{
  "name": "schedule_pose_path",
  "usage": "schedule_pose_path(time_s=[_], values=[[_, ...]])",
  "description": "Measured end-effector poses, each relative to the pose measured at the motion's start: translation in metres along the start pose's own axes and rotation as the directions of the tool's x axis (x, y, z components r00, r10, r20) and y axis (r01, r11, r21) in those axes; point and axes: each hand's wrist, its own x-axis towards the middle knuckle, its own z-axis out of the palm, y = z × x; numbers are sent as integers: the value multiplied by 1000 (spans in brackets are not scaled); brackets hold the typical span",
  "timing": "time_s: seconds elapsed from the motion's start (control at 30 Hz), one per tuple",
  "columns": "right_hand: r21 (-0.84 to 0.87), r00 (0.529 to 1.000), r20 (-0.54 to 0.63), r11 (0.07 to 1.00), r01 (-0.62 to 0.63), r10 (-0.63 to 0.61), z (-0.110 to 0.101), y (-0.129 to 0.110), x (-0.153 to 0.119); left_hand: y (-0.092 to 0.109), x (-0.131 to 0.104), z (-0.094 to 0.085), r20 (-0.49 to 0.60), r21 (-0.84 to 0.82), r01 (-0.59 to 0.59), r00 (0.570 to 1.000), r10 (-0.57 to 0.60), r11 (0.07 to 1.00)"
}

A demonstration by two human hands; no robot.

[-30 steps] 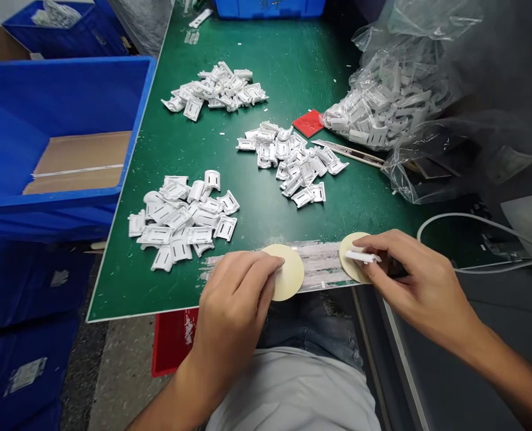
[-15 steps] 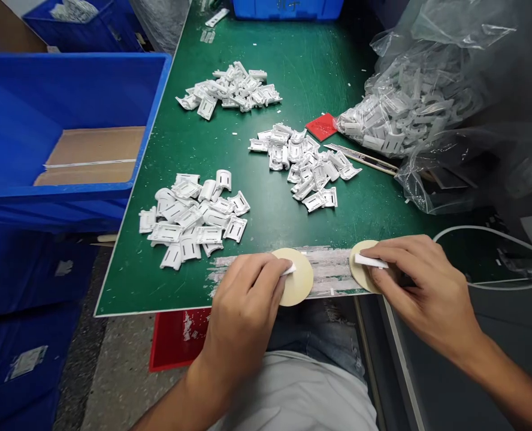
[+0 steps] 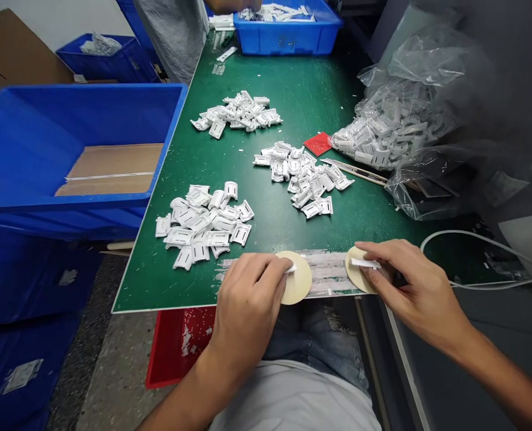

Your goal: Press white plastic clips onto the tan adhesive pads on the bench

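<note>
if my left hand [image 3: 250, 293] bears down hard, the left yellow disc [image 3: 299, 284] could tip or slide off, since its six o'clock side seems to poke past the front edge of the table [image 3: 270, 224]; the right yellow disc [image 3: 354, 280] is partly covered by my fingers, so i judge a hurried lift could drag it askew; too loose a pinch might drop a part, and the red tub [image 3: 160, 353], low at eight o'clock from my left hand, looks too far over to catch it; my left hand is nearly closed, thumb and forefinger drawn together on a small white piece [image 3: 290, 269], just its tip peeking out over the disc at three o'clock; my right hand [image 3: 405, 287] is half curled, thumb and forefinger holding another white piece [image 3: 365, 263] over its disc at nine o'clock; whether either piece touches the disc below, i cannot tell; from my left hand, the near pile [image 3: 203, 226] of white parts sits at eleven o'clock, the middle pile [image 3: 310, 179] at one, the far pile [image 3: 242, 114] at twelve; a careless reach toward eleven from my right hand could meet the knife [image 3: 358, 172].
</note>
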Motion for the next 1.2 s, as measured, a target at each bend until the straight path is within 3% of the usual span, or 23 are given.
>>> schedule_pose_path(time_s=[0.2,0.73,1.0,1.2], values=[[-241,981,-33,954,179,-192,0,5,0,0,-2,1,17,-3,3,1000,-3,1000],[-385,989,87,912,143,-118,-8,-17,-12,-5,-7,-1,19,10,-38,999,38,999],[-552,974,116,803,224,-192,0,-9,-5,-9,2,5,6,30,-56,998,56,998],[-604,958,74,752,265,-278,3,-17,-2,-14,3,3,49,68,-184,982,181,981]])
